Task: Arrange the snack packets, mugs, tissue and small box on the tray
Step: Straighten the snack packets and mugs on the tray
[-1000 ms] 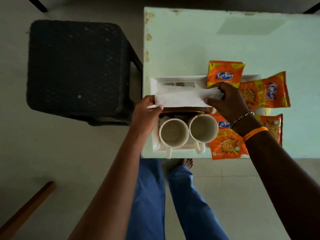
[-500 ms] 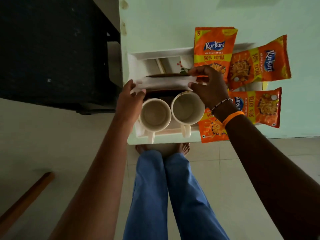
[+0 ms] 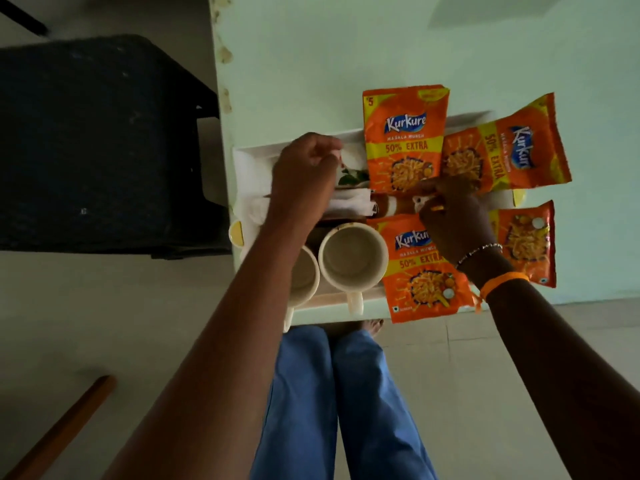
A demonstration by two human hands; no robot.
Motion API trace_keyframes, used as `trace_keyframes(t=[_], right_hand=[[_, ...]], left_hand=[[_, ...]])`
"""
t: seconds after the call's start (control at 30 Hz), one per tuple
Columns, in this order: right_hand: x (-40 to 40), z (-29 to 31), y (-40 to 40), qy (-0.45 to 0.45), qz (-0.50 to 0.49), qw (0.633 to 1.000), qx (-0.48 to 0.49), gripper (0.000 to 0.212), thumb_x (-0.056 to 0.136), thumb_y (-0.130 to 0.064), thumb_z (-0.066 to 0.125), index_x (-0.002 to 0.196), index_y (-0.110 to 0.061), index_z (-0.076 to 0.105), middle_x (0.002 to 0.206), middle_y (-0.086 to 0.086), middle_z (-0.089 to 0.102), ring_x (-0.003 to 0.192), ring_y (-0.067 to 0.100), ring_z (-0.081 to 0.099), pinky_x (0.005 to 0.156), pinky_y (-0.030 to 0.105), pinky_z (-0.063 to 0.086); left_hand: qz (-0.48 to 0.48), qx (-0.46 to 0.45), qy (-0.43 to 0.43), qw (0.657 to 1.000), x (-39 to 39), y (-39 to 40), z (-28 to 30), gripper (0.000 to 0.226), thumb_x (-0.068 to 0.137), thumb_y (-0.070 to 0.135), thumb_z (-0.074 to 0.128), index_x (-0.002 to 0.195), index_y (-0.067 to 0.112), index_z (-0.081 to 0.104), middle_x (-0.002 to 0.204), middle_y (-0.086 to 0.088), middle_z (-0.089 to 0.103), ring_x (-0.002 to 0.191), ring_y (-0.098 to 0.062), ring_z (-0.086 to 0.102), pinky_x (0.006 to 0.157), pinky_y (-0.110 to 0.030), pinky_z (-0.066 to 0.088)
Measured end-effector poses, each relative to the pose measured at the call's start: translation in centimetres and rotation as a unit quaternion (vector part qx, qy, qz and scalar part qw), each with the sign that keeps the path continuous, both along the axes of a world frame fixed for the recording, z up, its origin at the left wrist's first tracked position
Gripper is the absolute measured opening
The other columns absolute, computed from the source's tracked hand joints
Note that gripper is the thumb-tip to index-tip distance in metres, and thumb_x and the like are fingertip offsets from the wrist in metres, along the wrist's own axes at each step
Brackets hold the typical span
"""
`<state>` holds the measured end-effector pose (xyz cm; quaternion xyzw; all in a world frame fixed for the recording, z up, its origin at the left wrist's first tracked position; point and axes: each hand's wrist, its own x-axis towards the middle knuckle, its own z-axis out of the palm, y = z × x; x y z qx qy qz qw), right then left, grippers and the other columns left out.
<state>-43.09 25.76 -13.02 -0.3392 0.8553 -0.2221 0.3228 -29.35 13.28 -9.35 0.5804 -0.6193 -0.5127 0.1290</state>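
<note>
A white tray (image 3: 250, 168) sits at the near left corner of the pale green table (image 3: 346, 46). Two cream mugs stand at its front: one (image 3: 352, 258) in full view, the other (image 3: 306, 276) partly behind my left forearm. A white tissue (image 3: 349, 203) lies over a brown small box (image 3: 390, 206) behind the mugs. Several orange Kurkure packets overlap the tray's right side, two at the back (image 3: 405, 140) (image 3: 505, 150) and two in front (image 3: 422, 271) (image 3: 526, 244). My left hand (image 3: 304, 174) hovers curled above the tissue, holding nothing. My right hand (image 3: 450, 213) pinches the box's right end.
A black woven stool (image 3: 97, 140) stands close to the table's left side. My legs in blue trousers (image 3: 332, 393) are just under the table's front edge. A wooden stick (image 3: 62, 427) lies on the floor at lower left.
The tissue, held stretched between both hands before, now lies on the box. My left hand has let go and moved back over the tray. My right hand has shifted right to the box's end.
</note>
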Motion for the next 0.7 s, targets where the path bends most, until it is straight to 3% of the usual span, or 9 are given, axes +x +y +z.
trace_keyframes(t=[0.17,0.27,0.37,0.47,0.57,0.7], right_hand=[[-0.2,-0.8,-1.1,0.023,0.085,0.996,0.013,0.036,0.085,-0.003,0.053,0.121,-0.011,0.057,0.13,0.019,0.049,0.121,0.034,0.045,0.095,0.024,0.028],[-0.5,-1.1,-1.7,0.018,0.075,0.997,0.001,0.04,0.083,-0.002,0.055,0.122,-0.012,0.057,0.131,0.019,0.048,0.12,0.035,0.047,0.098,0.028,0.034],[-0.6,-1.3,-2.2,0.014,0.07,0.997,-0.004,0.045,0.079,-0.003,0.058,0.123,-0.013,0.055,0.135,0.017,0.046,0.121,0.036,0.047,0.099,0.029,0.034],[-0.8,-1.2,-2.1,0.012,0.07,0.997,-0.025,0.047,0.077,-0.001,0.057,0.123,-0.013,0.056,0.134,0.015,0.047,0.12,0.036,0.049,0.098,0.032,0.037],[-1.8,-1.3,-1.1,0.134,0.046,0.99,-0.018,0.04,0.077,-0.006,0.057,0.117,-0.011,0.056,0.128,0.016,0.05,0.115,0.038,0.047,0.087,0.045,0.047],[-3.9,-1.6,0.3,0.266,0.045,0.961,0.058,0.041,0.082,-0.014,0.055,0.122,-0.02,0.05,0.13,0.018,0.046,0.115,0.041,0.041,0.089,0.047,0.039]], left_hand=[[-0.121,0.023,-0.092,0.988,-4.3,-1.2,-1.3,0.023,0.089,0.017,0.047,0.101,0.016,0.066,0.092,0.001,0.062,0.076,-0.011,0.054,0.061,-0.022,0.041],[-0.157,0.048,-0.143,0.976,-5.4,-0.8,-2.0,0.024,0.088,0.015,0.049,0.107,0.016,0.064,0.098,-0.003,0.064,0.087,-0.019,0.058,0.076,-0.029,0.046],[-0.159,0.074,-0.119,0.977,-5.9,-0.7,-2.4,0.04,0.09,0.014,0.048,0.129,0.02,0.05,0.131,-0.006,0.056,0.117,-0.023,0.053,0.097,-0.036,0.045],[-0.185,0.037,-0.138,0.972,-6.2,-0.4,-2.7,0.047,0.09,0.017,0.05,0.137,0.021,0.041,0.139,-0.009,0.048,0.124,-0.025,0.048,0.096,-0.031,0.039],[-0.214,-0.063,-0.192,0.956,-6.2,0.8,-2.7,0.052,0.088,0.017,0.054,0.137,0.02,0.039,0.141,-0.012,0.038,0.126,-0.03,0.042,0.1,-0.037,0.038],[-0.308,-0.144,-0.197,0.92,-6.5,4.2,-2.4,0.05,0.085,0.013,0.053,0.133,0.022,0.044,0.148,-0.011,0.029,0.13,-0.034,0.032,0.102,-0.047,0.038]])
